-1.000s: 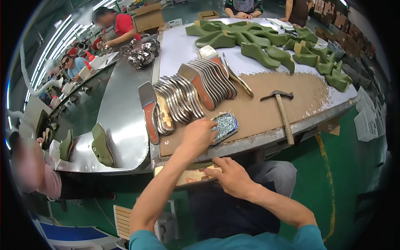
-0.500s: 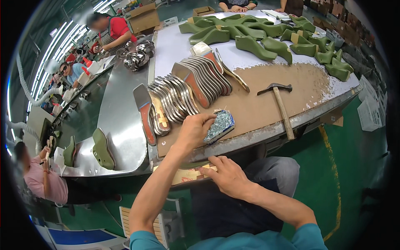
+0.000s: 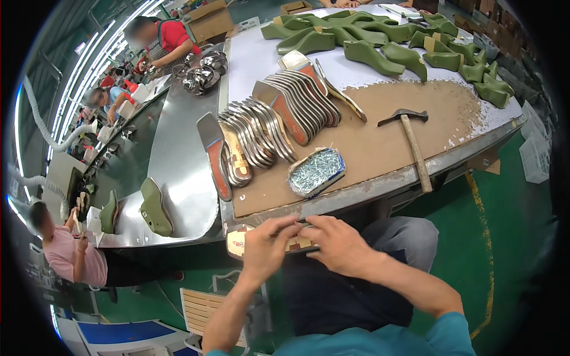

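Pale yellow sole-shaped piece (image 3: 237, 242), rounded end leftward, partly beneath both hands (image 3: 265, 248), beside the table edge (image 3: 368, 188)

On brown-topped, metal-edged table (image 3: 380, 130) beyond hands (image 3: 264, 243): blue-sided, nail-filled box (image 3: 331, 183) just ahead, wooden-handled hammer (image 3: 413, 146) rightward, curved red-and-silver plates (image 3: 290, 121) leftward.

Before the person stands a worktable (image 3: 380, 185), with a side bench (image 3: 184, 142) along its left. Shoe lasts (image 3: 373, 61) spread across the table's far part. In front of them, toward the left, are two rows of insoles (image 3: 306, 104). Nearer the front edge sits a box (image 3: 298, 188) with nails (image 3: 320, 168) in it; a hammer (image 3: 414, 148) lies to its right. The left hand (image 3: 265, 244) and right hand (image 3: 337, 244) meet over another insole (image 3: 237, 241), just before the table. Two lasts (image 3: 155, 207) occupy the bench's near end.
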Available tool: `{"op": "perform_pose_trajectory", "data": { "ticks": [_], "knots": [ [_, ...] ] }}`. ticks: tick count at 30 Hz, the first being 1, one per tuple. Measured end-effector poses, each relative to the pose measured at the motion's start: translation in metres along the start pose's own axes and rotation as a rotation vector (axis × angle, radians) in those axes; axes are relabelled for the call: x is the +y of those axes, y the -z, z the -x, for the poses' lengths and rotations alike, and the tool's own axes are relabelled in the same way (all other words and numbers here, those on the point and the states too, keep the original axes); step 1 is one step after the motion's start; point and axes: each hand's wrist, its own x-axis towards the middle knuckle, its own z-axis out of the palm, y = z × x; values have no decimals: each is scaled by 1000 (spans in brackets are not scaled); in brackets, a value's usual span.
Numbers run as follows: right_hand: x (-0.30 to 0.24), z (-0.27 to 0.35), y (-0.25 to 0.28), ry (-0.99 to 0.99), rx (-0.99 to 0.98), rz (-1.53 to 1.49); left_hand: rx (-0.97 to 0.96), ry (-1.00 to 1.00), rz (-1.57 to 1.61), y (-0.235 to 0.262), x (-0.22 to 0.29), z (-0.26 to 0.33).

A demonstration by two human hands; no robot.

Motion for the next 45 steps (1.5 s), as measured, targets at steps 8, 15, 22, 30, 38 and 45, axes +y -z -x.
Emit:
{"op": "perform_pose_trajectory", "data": {
  "ticks": [8, 15, 22, 30, 38, 45],
  "knots": [
    [125, 31, 118, -589, 230, 914, -97, -165, -309, -7, 0, -8],
    [147, 49, 151, -635, 297, 391, -135, -99, -300, -4, 3, -7],
    [25, 60, 137, -603, 299, -76, -160, -188, -372, -4, 3, -7],
    [-43, 57, 143, -89, 208, -100, -63, -265, -336, -5, -8, -4],
    [-47, 53, 120, -136, -5, 40, -232, -45, -424, 2, 17, -7],
    [-42, 70, 128, -349, 193, -352, -316, -413, -779, 25, 1, -9]
  ]
}}
